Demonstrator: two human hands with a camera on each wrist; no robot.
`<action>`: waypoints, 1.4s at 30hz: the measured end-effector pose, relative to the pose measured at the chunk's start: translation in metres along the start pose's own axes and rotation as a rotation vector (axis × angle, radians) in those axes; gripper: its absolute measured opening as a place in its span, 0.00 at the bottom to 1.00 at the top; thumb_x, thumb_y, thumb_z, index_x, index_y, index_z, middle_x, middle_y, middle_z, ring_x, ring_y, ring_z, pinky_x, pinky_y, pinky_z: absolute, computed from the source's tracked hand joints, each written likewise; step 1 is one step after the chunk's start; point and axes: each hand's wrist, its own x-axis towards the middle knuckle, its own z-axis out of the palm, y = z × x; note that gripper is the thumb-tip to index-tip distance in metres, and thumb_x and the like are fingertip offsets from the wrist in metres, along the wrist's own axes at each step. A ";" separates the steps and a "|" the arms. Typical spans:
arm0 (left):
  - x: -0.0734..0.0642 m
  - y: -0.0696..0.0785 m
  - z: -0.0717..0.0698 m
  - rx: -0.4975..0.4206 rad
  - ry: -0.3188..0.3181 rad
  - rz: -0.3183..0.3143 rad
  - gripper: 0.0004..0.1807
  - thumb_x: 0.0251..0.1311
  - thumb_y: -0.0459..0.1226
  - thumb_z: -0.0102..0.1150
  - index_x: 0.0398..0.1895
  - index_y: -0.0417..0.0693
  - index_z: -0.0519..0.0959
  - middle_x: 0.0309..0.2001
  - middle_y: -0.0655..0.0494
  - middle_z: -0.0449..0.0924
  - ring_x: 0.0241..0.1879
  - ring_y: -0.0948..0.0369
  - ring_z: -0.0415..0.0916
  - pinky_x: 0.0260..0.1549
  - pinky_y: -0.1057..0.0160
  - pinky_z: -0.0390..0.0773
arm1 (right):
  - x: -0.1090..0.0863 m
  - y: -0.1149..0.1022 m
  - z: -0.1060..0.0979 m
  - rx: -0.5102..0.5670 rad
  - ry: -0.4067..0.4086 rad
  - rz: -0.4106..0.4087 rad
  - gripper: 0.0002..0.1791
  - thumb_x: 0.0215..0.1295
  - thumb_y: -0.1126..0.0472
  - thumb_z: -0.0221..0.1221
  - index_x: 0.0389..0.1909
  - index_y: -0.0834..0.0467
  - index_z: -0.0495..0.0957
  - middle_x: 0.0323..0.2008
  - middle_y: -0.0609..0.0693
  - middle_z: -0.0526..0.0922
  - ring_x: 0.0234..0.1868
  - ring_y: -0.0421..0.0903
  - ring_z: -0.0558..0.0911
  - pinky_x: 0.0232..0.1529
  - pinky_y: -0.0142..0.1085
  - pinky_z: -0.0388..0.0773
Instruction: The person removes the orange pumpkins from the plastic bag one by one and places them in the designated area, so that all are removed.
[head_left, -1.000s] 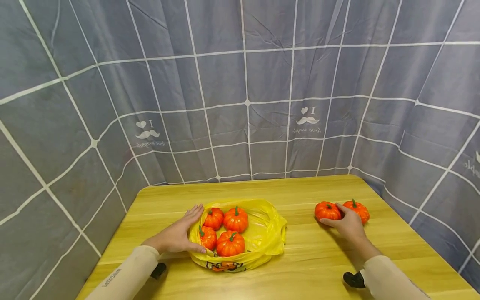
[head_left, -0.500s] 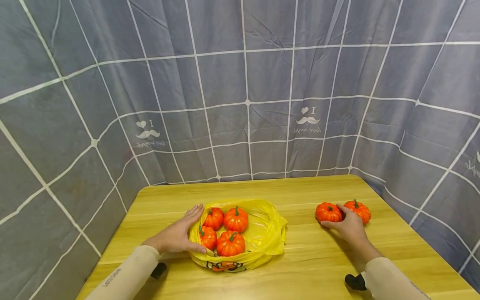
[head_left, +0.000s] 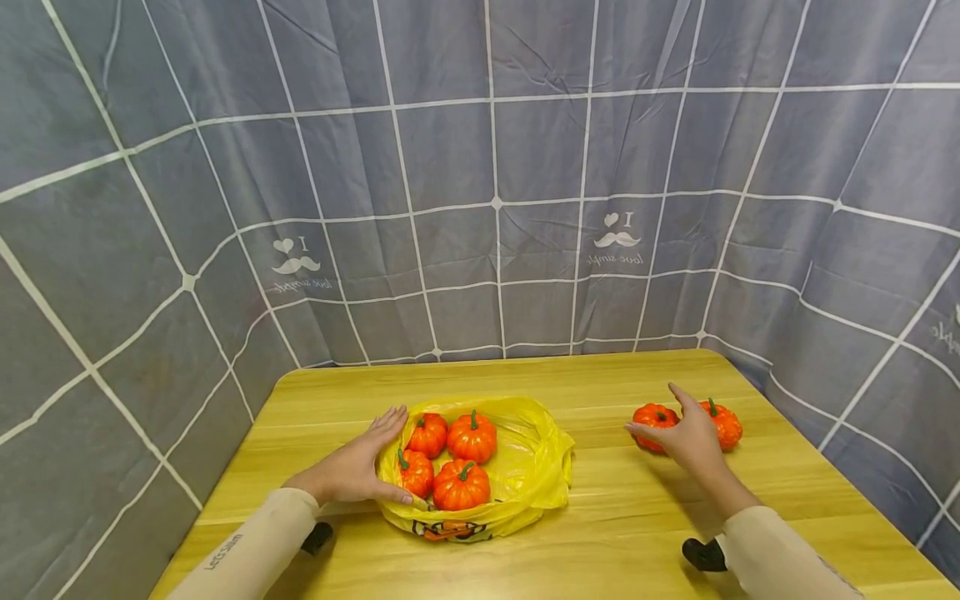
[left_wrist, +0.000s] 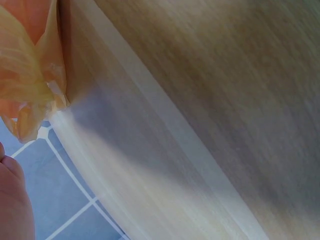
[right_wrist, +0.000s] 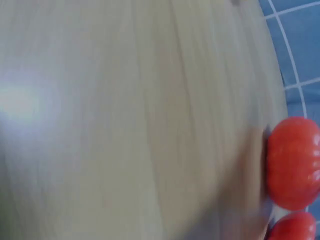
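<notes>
L hand [head_left: 356, 468] lies against L rim of yellow bag [head_left: 528, 454], grip spread, thumb at front edge. Bag sits on counter [head_left: 600, 517] w/ 4 orange pumpkins [head_left: 462, 486] inside. R hand [head_left: 692, 435], grip also spread, is at L one of 2 loose pumpkins [head_left: 726, 428], R part of counter; can't tell if touching. Grey gridded curtain [head_left: 450, 158] behind.
</notes>
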 end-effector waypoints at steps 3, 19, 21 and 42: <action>-0.001 -0.001 0.001 0.000 -0.002 -0.004 0.72 0.42 0.67 0.73 0.81 0.40 0.46 0.80 0.48 0.36 0.78 0.44 0.33 0.72 0.39 0.42 | 0.002 -0.007 0.003 0.028 -0.017 -0.015 0.66 0.47 0.40 0.78 0.77 0.69 0.52 0.72 0.73 0.58 0.70 0.72 0.59 0.65 0.66 0.60; -0.002 0.001 0.003 -0.018 -0.008 -0.006 0.72 0.43 0.66 0.74 0.81 0.40 0.45 0.80 0.48 0.35 0.78 0.44 0.32 0.72 0.38 0.41 | -0.008 -0.049 0.050 0.271 -0.147 -0.077 0.59 0.50 0.48 0.78 0.76 0.67 0.57 0.74 0.66 0.59 0.73 0.66 0.59 0.70 0.55 0.61; -0.002 0.001 0.003 -0.018 -0.006 -0.004 0.72 0.43 0.66 0.74 0.81 0.40 0.45 0.80 0.48 0.35 0.78 0.44 0.32 0.72 0.38 0.41 | -0.010 -0.055 0.057 0.289 -0.167 -0.097 0.57 0.50 0.49 0.78 0.75 0.68 0.59 0.73 0.66 0.61 0.73 0.65 0.61 0.70 0.54 0.61; -0.001 0.001 0.002 -0.028 0.003 -0.017 0.72 0.42 0.66 0.74 0.81 0.40 0.46 0.81 0.49 0.36 0.78 0.45 0.32 0.72 0.39 0.42 | -0.035 -0.112 0.109 0.494 -0.386 -0.223 0.45 0.49 0.55 0.79 0.67 0.67 0.72 0.65 0.62 0.75 0.67 0.63 0.72 0.65 0.56 0.68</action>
